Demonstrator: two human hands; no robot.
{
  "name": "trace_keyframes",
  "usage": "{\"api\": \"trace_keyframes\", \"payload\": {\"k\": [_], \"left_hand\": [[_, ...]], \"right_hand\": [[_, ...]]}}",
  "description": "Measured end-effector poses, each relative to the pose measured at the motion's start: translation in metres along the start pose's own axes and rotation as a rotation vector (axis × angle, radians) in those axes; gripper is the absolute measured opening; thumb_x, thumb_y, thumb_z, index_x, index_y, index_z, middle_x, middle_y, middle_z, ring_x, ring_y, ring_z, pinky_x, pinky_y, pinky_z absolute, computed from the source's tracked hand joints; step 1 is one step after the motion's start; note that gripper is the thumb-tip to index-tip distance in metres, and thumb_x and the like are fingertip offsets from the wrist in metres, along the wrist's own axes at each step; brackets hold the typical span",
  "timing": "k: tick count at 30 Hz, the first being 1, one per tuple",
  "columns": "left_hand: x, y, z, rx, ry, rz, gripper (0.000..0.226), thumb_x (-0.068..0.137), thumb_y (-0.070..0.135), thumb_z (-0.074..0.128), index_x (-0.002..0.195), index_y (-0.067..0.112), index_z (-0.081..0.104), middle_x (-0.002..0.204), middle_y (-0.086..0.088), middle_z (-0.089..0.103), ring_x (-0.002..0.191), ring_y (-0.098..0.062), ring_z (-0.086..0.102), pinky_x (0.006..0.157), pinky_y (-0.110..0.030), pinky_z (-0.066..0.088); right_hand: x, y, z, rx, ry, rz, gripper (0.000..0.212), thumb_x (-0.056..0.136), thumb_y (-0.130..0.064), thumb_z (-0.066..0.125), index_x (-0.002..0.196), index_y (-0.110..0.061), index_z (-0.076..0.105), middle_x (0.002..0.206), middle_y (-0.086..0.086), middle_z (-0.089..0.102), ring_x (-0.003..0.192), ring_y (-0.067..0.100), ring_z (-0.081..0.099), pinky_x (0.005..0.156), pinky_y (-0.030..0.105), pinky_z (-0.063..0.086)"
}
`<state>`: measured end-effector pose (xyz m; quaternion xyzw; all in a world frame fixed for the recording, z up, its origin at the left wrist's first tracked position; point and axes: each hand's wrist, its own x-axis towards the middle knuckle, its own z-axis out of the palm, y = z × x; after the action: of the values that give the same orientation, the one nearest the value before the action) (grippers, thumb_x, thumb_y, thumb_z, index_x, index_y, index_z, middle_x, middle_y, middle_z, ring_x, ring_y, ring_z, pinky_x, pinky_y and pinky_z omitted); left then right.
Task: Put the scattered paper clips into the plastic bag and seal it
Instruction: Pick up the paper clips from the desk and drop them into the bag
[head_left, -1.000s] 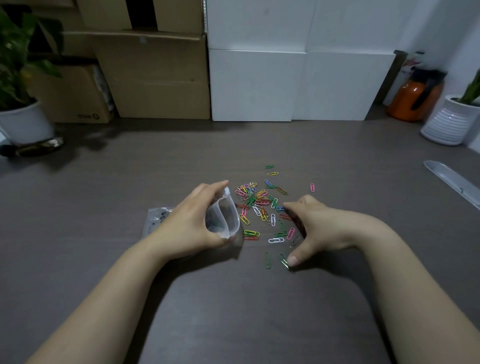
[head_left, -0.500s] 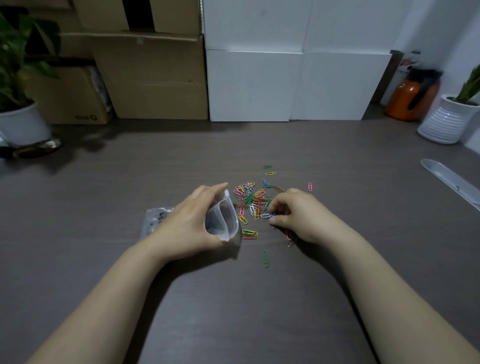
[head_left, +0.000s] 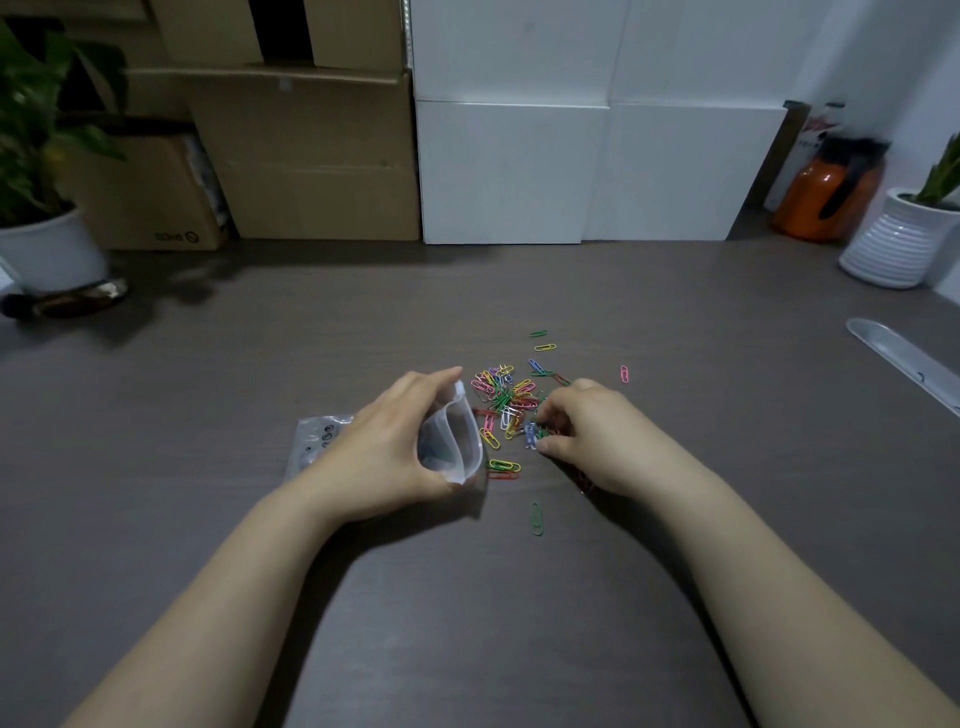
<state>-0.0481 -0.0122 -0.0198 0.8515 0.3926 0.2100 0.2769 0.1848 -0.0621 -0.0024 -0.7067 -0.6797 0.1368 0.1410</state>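
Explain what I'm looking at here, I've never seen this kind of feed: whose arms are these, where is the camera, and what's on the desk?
There is no machine here: these are a person's two bare arms, filmed by one wide-angle camera worn on the head, looking forward and down. The left hand holds a clear plastic bag with its mouth propped open toward the right. The right hand is curled over a pile of coloured paper clips, its fingers bunched around some of them. More clips lie loose on the grey table, including one green clip nearer the person. At the back stand cardboard boxes, white panels, two potted plants and an orange jug.
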Motion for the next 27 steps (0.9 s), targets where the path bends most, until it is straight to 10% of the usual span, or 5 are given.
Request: {"api": "trace_keyframes", "payload": {"k": [19, 27], "left_hand": [[0.0, 0.0, -0.001, 0.044, -0.001, 0.015, 0.096, 0.065, 0.03, 0.078, 0.147, 0.035, 0.028, 0.133, 0.019, 0.043, 0.128, -0.004, 0.043, 0.105, -0.03, 0.038], [0.0, 0.001, 0.0, 0.04, -0.015, 0.015, 0.098, 0.059, 0.04, 0.068, 0.148, 0.034, 0.028, 0.131, 0.019, 0.042, 0.127, -0.004, 0.043, 0.106, -0.032, 0.038]], "right_hand": [[-0.002, 0.004, -0.005, 0.128, 0.002, 0.097, 0.013, 0.075, -0.011, 0.07, 0.085, -0.018, 0.065, 0.078, -0.006, 0.054, 0.064, 0.015, 0.06, 0.046, 0.011, 0.04], [-0.001, -0.009, -0.005, -0.071, -0.051, 0.085, 0.009, 0.084, -0.015, 0.059, 0.092, -0.013, 0.064, 0.1, 0.008, 0.061, 0.096, 0.028, 0.058, 0.077, 0.032, 0.045]]}}
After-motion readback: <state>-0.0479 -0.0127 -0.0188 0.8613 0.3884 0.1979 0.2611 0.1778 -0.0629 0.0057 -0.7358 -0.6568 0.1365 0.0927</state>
